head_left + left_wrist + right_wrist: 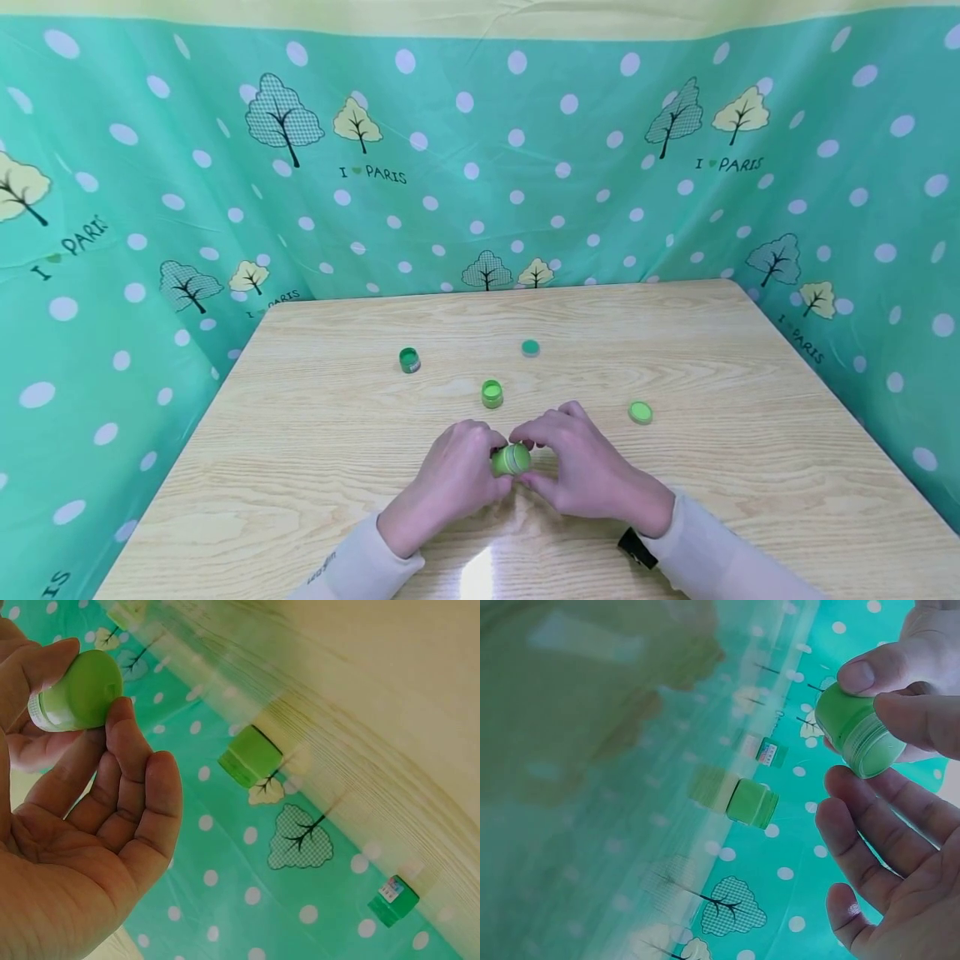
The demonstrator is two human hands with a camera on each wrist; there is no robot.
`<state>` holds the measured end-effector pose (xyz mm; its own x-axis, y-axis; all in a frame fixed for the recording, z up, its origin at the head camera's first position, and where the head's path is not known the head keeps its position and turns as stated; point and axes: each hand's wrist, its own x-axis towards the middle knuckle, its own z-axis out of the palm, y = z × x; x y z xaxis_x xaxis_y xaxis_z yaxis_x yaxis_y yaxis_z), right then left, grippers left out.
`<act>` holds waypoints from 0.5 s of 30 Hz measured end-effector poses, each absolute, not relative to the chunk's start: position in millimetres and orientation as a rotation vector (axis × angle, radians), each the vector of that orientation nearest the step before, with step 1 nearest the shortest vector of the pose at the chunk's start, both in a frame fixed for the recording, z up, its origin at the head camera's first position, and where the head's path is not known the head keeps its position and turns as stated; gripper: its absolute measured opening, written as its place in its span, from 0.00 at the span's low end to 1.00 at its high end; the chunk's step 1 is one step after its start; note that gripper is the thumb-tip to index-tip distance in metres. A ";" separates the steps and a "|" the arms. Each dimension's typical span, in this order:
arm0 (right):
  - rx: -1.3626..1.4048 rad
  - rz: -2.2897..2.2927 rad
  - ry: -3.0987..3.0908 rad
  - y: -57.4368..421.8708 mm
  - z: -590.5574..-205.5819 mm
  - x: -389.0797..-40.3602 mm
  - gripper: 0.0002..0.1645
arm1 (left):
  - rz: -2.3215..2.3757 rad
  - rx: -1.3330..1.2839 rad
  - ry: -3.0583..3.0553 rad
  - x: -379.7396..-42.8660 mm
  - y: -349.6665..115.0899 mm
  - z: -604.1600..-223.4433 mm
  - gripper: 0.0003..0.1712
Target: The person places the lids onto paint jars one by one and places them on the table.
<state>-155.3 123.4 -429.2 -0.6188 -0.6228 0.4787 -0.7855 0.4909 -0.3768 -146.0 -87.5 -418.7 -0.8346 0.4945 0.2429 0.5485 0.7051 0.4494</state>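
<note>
Near the front of the worktop [262, 467], the left hand [459, 467] has its thumb and finger curled round the body of a small green jar [502, 462]. The jar is held up in the air, tipped on its side, with its pale lid [877, 754] end facing the right hand [588, 467]. The right hand makes a loose pinch there, with its thumb on one side of the rim and a fingertip on the other, and its other fingers spread away. The step looks like working the lid. To do it well, the left hand should hold the body snug, so the whole jar does not spin. The right hand should grip the rim on both sides, turn it straight round, and not pull it crooked. If there is paint inside, tipping the jar upright would stop a spill. It would be good to mind the open light green jar [492, 394] just past the hands, so no knuckle bumps it.
</note>
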 end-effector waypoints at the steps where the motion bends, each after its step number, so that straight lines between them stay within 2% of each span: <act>1: 1.195 0.833 -2.463 123.4 -429.2 -155.2 0.25 | -0.789 -0.859 -2.804 -146.0 -87.4 -418.6 0.12; 15: 1.172 0.832 -2.481 122.3 -429.1 -154.1 0.20 | -0.796 -0.864 -2.803 -145.5 -85.8 -417.9 0.10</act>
<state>-154.1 122.3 -429.1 -0.6348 -0.6154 0.4672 -0.7727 0.5071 -0.3819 -145.5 -85.8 -417.9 -0.8335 0.4962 0.2431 0.5499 0.7018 0.4529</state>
